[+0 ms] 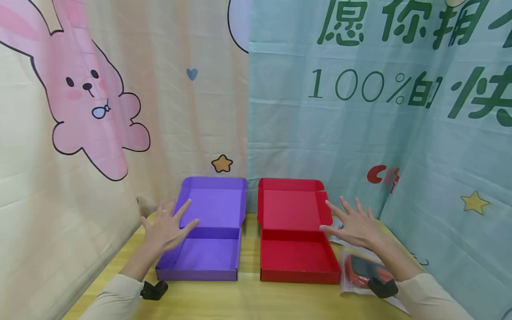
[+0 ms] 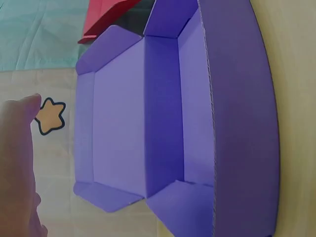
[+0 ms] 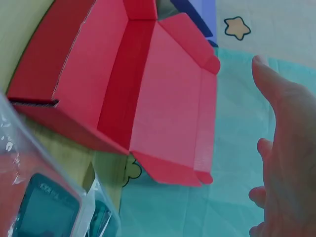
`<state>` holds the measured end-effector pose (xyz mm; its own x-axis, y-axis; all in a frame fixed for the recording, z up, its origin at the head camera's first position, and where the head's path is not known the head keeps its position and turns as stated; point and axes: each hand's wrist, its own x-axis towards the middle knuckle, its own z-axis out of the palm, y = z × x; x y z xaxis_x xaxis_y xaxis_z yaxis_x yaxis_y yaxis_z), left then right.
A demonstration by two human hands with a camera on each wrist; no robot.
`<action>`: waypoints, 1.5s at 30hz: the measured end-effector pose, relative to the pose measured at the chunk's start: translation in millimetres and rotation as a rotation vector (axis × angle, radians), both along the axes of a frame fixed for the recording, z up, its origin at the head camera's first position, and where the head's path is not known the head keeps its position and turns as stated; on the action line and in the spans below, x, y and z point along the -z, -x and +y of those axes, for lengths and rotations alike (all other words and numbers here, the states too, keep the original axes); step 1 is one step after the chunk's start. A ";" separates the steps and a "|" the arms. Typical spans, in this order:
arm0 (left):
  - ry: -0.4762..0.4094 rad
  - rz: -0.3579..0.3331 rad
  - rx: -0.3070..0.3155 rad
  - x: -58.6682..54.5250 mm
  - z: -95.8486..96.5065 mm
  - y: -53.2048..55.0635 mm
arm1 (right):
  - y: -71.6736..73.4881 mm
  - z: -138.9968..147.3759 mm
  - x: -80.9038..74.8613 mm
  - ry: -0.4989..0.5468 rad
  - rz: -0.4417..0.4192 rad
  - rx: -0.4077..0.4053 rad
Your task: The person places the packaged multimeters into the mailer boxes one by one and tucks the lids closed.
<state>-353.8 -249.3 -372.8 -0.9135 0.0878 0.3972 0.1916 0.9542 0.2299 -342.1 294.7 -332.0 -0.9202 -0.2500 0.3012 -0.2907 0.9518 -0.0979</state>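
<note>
A purple cardboard box [image 1: 210, 253] stands with its lid raised on the left of the table, and nothing lies inside it. Beside it on the right is a red cardboard box [image 1: 298, 255], its lid up too and its inside bare. My left hand [image 1: 166, 229] hovers with spread fingers at the purple box's left side, overlapping it in the head view. Over the right edge of the red box my right hand [image 1: 354, 224] is held the same way, holding nothing. Each wrist view catches part of its hand next to the raised lid.
Right of the red box lies a clear plastic bag [image 1: 364, 273] holding a red item with a dark screen-like face; another clear packet [image 3: 101, 217] lies behind it. The yellow wood-look table [image 1: 250, 302] meets printed curtains [image 1: 280, 146] at the back and sides.
</note>
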 end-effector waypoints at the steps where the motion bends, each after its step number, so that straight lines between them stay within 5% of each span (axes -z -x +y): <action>1: -0.007 -0.004 -0.004 1.1 -3.5 -1.4 | 0.5 1.7 0.8 -0.002 -0.003 -0.002; 9: -0.095 -0.031 0.028 5.9 -21.0 -13.3 | -2.4 28.4 9.7 0.021 -0.023 -0.026; 15: -0.194 -0.009 0.128 10.8 -31.2 -21.2 | -6.7 53.0 18.3 0.099 -0.044 -0.089; 23: -0.378 -0.119 0.208 25.3 -43.7 -26.0 | -14.2 82.4 35.8 0.275 -0.169 -0.211; 27: -0.486 -0.259 0.213 32.8 -49.4 -30.3 | -19.6 95.9 43.4 0.310 -0.225 -0.234; 33: -0.687 -0.484 0.305 47.3 -57.6 -30.9 | -30.3 120.4 57.3 0.358 -0.365 -0.197; 39: -0.865 -0.540 0.407 66.2 -69.4 -31.6 | -30.3 138.3 80.7 0.293 -0.458 -0.112; 45: -0.939 -0.556 0.444 75.1 -72.7 -32.6 | -30.1 143.2 100.5 0.315 -0.557 -0.051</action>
